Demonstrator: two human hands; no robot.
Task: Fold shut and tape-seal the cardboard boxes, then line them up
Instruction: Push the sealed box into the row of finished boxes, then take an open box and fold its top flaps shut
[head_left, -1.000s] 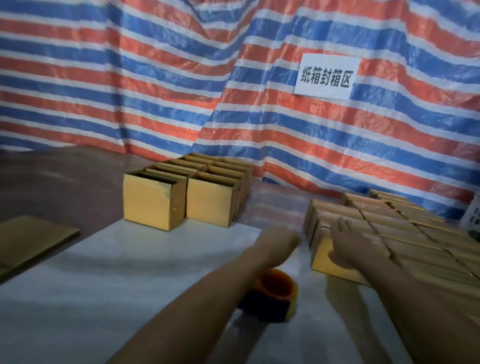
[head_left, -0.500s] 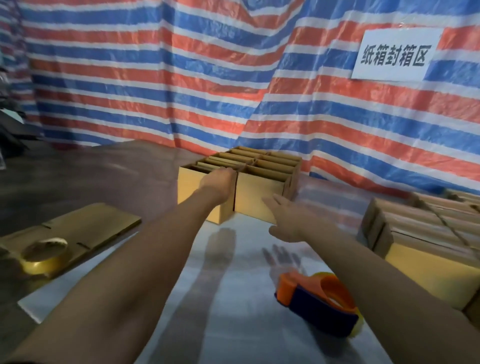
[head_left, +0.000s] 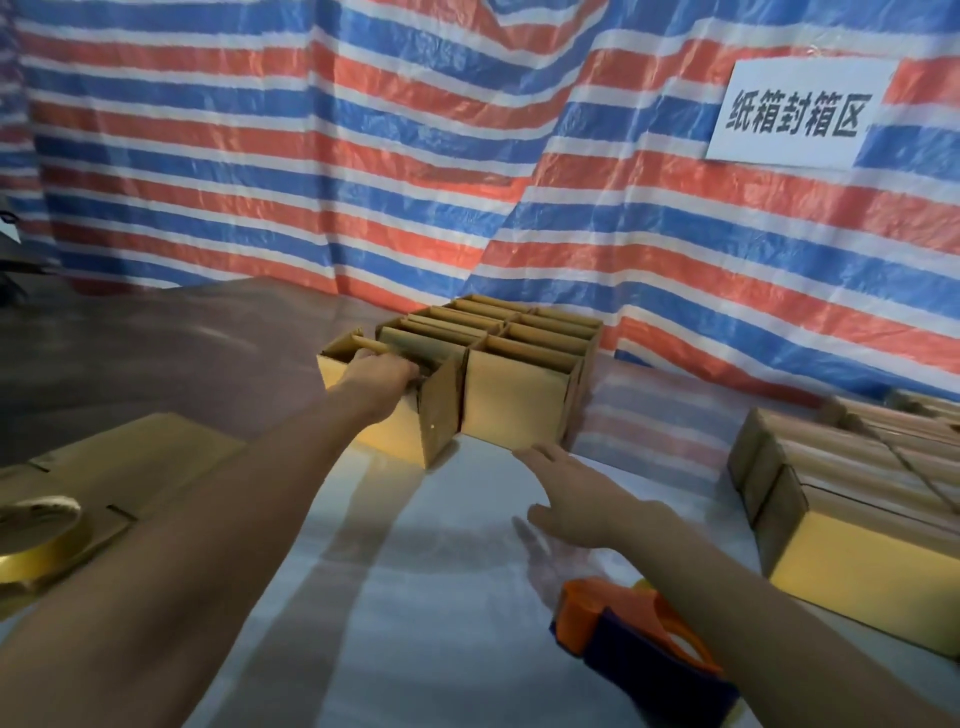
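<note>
Left grip (head_left: 382, 375) clutches the near rim of a box (head_left: 441, 410); right grip (head_left: 576, 493), flat and empty, has it ahead-left.

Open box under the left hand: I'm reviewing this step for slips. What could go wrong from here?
1. The left hand grips the open box by its top edge only; pulled one-handed, it may tip or drag the neighbouring box close beside it.
2. The right hand is open and off the boxes, its forearm crossing over the tape dispenser; drawing back could knock it.
</note>
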